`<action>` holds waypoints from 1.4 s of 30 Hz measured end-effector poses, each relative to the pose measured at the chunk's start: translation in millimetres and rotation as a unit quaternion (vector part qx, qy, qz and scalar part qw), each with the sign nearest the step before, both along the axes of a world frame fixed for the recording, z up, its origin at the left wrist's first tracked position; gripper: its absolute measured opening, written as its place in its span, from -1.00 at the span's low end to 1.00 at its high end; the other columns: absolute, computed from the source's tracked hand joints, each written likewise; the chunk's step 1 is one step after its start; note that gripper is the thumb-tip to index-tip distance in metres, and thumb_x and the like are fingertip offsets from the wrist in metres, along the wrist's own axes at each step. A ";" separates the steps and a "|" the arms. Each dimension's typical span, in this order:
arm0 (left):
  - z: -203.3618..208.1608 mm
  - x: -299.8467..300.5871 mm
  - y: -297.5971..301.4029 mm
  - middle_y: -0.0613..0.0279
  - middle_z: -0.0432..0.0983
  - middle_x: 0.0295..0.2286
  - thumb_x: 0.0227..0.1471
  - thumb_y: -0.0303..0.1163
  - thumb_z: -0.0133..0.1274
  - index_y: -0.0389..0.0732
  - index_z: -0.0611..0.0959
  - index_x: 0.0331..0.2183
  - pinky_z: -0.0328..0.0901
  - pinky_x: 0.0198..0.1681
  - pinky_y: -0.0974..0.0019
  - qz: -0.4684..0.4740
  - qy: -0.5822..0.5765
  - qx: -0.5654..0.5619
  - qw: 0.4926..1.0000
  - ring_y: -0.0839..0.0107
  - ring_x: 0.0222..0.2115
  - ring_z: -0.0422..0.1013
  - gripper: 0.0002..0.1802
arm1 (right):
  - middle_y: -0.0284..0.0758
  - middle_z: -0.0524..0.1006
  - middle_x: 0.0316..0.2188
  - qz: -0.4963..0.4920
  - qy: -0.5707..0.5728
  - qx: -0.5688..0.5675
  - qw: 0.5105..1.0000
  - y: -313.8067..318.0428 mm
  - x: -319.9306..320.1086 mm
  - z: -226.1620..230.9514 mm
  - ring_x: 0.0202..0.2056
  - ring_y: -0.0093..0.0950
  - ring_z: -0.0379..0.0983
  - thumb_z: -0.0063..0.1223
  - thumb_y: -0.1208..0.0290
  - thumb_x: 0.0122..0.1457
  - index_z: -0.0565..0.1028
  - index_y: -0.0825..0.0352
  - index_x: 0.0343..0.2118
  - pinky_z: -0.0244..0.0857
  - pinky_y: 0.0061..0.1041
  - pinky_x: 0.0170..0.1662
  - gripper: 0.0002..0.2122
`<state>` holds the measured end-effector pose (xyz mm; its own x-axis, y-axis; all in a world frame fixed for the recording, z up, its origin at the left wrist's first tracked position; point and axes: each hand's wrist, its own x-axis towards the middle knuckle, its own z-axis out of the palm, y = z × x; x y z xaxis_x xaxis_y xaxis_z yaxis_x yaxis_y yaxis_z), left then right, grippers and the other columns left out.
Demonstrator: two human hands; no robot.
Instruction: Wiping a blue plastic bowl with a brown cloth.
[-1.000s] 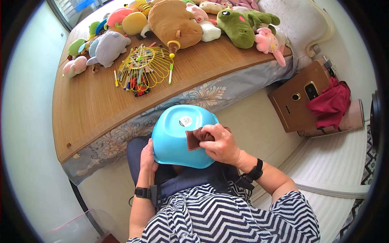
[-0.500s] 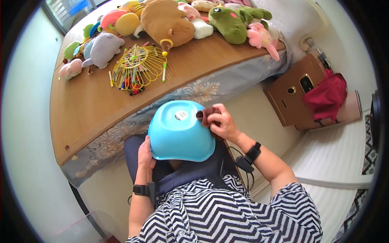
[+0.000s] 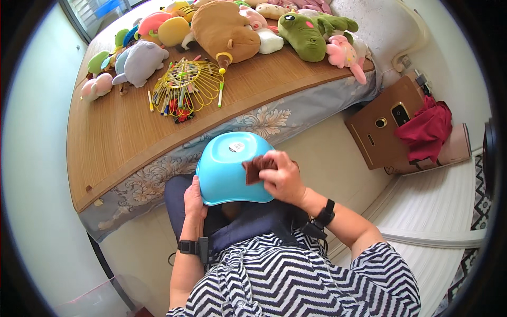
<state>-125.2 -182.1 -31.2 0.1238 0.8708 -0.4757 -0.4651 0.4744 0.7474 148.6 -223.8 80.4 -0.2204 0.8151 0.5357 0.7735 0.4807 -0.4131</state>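
A light blue plastic basin is tilted over my lap with its underside up, and a small round label shows on its base. My left hand grips the rim at its lower left, thumb along the outside; the other fingers are mostly hidden. In my right hand is a bunched brown cloth, pinched between thumb and fingers. The cloth lies against the right side of the basin's outer wall.
Ahead stands a bed with a brown mat. On it are a yellow wire basket with pens, and several plush toys. To the right, a brown box has a dark red cloth over it.
My right hand has moved the brown cloth left and down, from the basin's upper right edge onto its side wall. My left hand keeps its hold on the rim.
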 end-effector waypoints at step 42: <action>5.1 -1.0 1.3 0.27 0.53 -0.44 0.22 0.00 -0.09 -0.32 0.55 -0.24 0.37 -0.54 0.42 -0.053 0.015 -0.010 0.998 0.51 -0.54 0.44 -0.50 | -0.34 0.45 -0.26 -0.015 -0.116 -0.197 0.973 120.5 -8.6 -17.0 -0.22 -0.26 0.45 0.07 0.33 -0.04 0.64 0.07 -0.45 0.42 -0.27 -0.18 -0.87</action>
